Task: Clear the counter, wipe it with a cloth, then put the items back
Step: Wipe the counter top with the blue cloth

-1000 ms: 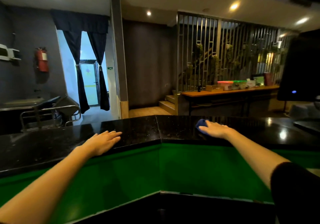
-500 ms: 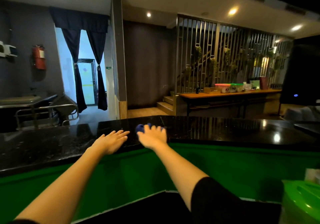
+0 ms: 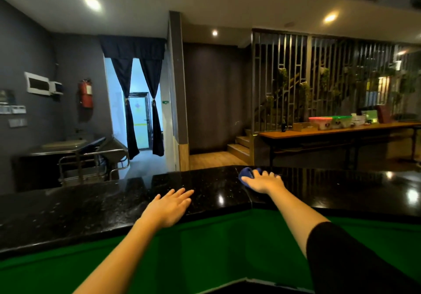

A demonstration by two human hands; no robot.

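A glossy black stone counter (image 3: pixel 95 205) runs across the view above a green inner wall. My right hand (image 3: pixel 263 181) lies palm down on a blue cloth (image 3: pixel 246 173), pressing it onto the counter near its corner seam; most of the cloth is hidden under the fingers. My left hand (image 3: pixel 169 205) rests flat on the counter's near edge, fingers apart, holding nothing, a short way left of the cloth.
Beyond the counter stands a long wooden table (image 3: pixel 341 130) with pink and green lidded tubs (image 3: pixel 329 121) and other small items. A metal trolley and sink unit (image 3: pixel 75 150) stand at the left. Wooden steps (image 3: pixel 241 144) rise behind the counter's middle.
My right hand swept the cloth left toward my left hand half a second ago, then back right along the counter. The view has turned left. My left hand stayed flat on the edge.
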